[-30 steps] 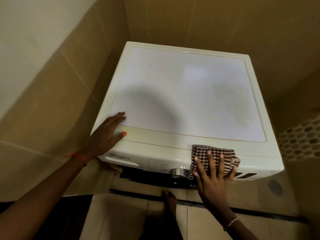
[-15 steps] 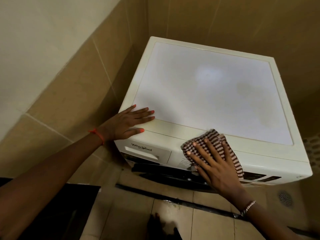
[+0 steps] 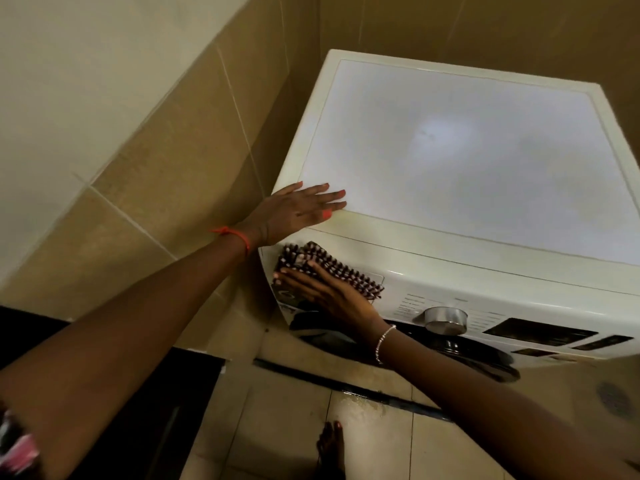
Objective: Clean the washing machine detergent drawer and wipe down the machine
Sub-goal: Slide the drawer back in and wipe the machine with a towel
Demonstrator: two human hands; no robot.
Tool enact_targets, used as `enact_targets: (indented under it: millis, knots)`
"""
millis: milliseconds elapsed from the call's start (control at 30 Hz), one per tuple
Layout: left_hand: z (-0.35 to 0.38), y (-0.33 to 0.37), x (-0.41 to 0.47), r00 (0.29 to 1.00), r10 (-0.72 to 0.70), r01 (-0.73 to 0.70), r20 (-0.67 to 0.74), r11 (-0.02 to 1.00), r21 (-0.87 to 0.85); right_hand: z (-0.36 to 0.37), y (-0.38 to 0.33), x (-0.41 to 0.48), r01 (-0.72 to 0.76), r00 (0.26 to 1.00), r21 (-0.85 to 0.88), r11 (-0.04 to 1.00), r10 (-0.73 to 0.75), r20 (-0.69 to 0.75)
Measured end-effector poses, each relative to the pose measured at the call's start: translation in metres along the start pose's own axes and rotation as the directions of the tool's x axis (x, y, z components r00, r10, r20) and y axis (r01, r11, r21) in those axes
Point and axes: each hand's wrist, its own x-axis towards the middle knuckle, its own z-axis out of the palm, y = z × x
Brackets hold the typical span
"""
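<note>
Nearest: bare foot (image 3: 329, 441) on the tiled floor (image 3: 277, 427), toes pointing toward the machine. A dark drain channel (image 3: 346, 385) runs across the floor just in front of the machine. The tile on its near side has a wet sheen. There is a black unit (image 3: 156, 393) at lower left; can't tell what it is. A round floor drain (image 3: 614, 398) sits at far right.

Right hand (image 3: 329, 289), bead bracelet (image 3: 383, 341) on the wrist, lies flat with fingers straight and spread. It presses a brown-and-white checked cloth (image 3: 341, 270) against the left end of the washing machine (image 3: 485, 258) front panel. The hand does not grip the cloth, it only pushes on it. The cloth is bunched and covers most of the detergent drawer (image 3: 374, 276) front. Only a sliver shows at the drawer's right edge, and that looks flush with the panel. The fingertips reach almost to the front-left corner.

Further right on the same panel are a metal knob (image 3: 445, 318) and then a dark display (image 3: 540, 332) toward the right end. The dark door rim (image 3: 460, 351) sits below them.

Left hand (image 3: 298, 211), orange thread (image 3: 235, 233) at the wrist, is palm down on the front-left corner of the machine's top. Its fingers are straight and close together, holding nothing, pointing toward the right edge.

The top panel is white with a soft glare patch near the middle.

Farthest: beige tiled wall (image 3: 156, 161) on the left and another behind. The machine stands in that corner.
</note>
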Motion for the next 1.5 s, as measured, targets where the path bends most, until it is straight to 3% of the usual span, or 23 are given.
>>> enact_targets:
  millis: [100, 167, 267, 467, 600, 667, 733, 867, 933, 1000, 1067, 1133, 1300, 1367, 1500]
  knots:
    - [0.001, -0.003, 0.000, 1.000, 0.023, -0.023, 0.006, 1.000, 0.007, -0.002, -0.006, 0.027, -0.049, 0.998, 0.007, 0.999, 0.049, -0.044]
    - [0.001, -0.006, -0.001, 0.999, 0.039, -0.039, -0.017, 0.999, 0.016, -0.006, -0.011, 0.038, -0.007, 0.999, -0.008, 1.000, 0.006, -0.039]
    - [0.004, -0.008, -0.004, 0.995, 0.095, -0.092, -0.022, 0.989, 0.118, -0.009, -0.022, 0.040, 0.106, 0.992, -0.060, 0.993, -0.102, 0.077]
    - [0.004, -0.006, -0.010, 0.990, 0.137, -0.133, 0.007, 0.942, 0.309, 0.015, -0.045, -0.024, 0.182, 0.974, -0.053, 0.982, -0.172, 0.149]
    - [0.006, -0.006, -0.011, 0.986, 0.167, -0.158, 0.008, 0.913, 0.375, 0.015, -0.047, -0.057, -0.193, 0.969, 0.125, 0.973, 0.170, 0.179]
    - [0.007, -0.006, -0.012, 0.984, 0.177, -0.168, 0.012, 0.911, 0.377, 0.009, -0.059, -0.064, -0.401, 0.902, 0.110, 0.910, 0.370, 0.225]
    - [0.008, -0.006, -0.011, 0.981, 0.191, -0.184, 0.020, 0.910, 0.372, -0.001, -0.074, -0.060, -0.598, 0.785, 0.116, 0.793, 0.550, 0.285]
    - [0.007, -0.006, -0.012, 0.980, 0.198, -0.190, 0.019, 0.907, 0.377, -0.021, -0.091, -0.033, -0.884, 0.462, 0.274, 0.379, 0.796, 0.390]
    - [0.006, -0.007, -0.012, 0.979, 0.205, -0.197, 0.019, 0.906, 0.375, -0.027, -0.098, -0.019, -0.927, 0.330, 0.313, 0.206, 0.846, 0.418]
    - [0.006, -0.008, -0.011, 0.978, 0.210, -0.200, 0.016, 0.905, 0.375, -0.027, -0.100, -0.010, -0.948, 0.144, 0.319, -0.014, 0.872, 0.468]
    - [0.007, -0.009, -0.011, 0.977, 0.211, -0.199, 0.006, 0.908, 0.368, -0.025, -0.098, -0.003, -0.898, -0.078, 0.328, -0.294, 0.839, 0.539]
    - [0.008, -0.010, -0.010, 0.979, 0.204, -0.191, 0.003, 0.910, 0.368, -0.023, -0.093, 0.005, -0.802, -0.195, 0.368, -0.471, 0.788, 0.584]
    - [0.009, -0.009, -0.011, 0.979, 0.203, -0.188, 0.000, 0.907, 0.376, -0.026, -0.067, 0.022, -0.606, -0.241, 0.542, -0.583, 0.783, 0.573]
    - [0.009, -0.009, -0.011, 0.979, 0.201, -0.186, -0.002, 0.907, 0.379, -0.025, -0.051, 0.024, -0.644, -0.220, 0.568, -0.512, 0.835, 0.504]
    - [0.007, -0.008, -0.011, 0.980, 0.200, -0.187, 0.005, 0.908, 0.374, -0.017, -0.024, 0.019, -0.787, -0.083, 0.555, -0.269, 0.938, 0.337]
